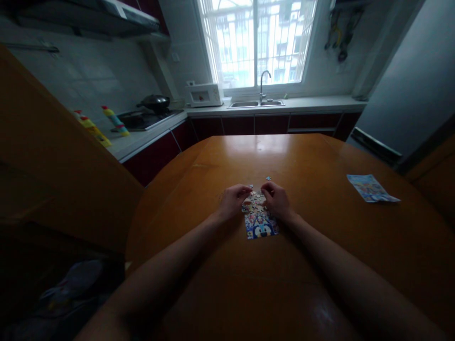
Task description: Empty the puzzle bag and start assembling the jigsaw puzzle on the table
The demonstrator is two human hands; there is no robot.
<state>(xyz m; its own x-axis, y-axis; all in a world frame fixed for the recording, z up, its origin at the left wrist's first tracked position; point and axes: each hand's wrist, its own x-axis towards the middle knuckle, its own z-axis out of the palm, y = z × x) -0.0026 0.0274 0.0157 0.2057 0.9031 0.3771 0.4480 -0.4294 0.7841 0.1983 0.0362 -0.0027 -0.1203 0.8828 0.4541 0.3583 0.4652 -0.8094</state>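
A partly joined jigsaw puzzle [261, 227] lies on the wooden table, its near part showing a blue cartoon face. Loose jigsaw pieces [256, 200] with pale sides up are spread at its far end, between my hands. My left hand [234, 200] is closed in a pinch at the left of these pieces. On the right, my right hand [277, 199] also pinches, close above the pieces. Whatever the fingertips hold is too small to make out. One single piece [268, 178] rests beyond my right hand, and another piece [251, 185] is by my left fingertips.
A printed sheet or wrapper [372, 188] lies on the right of the table [199, 189]. Behind are a counter with a sink [245, 104], a microwave [204, 95], a wok [155, 102] on the stove and several bottles [115, 121]. A window is at the back.
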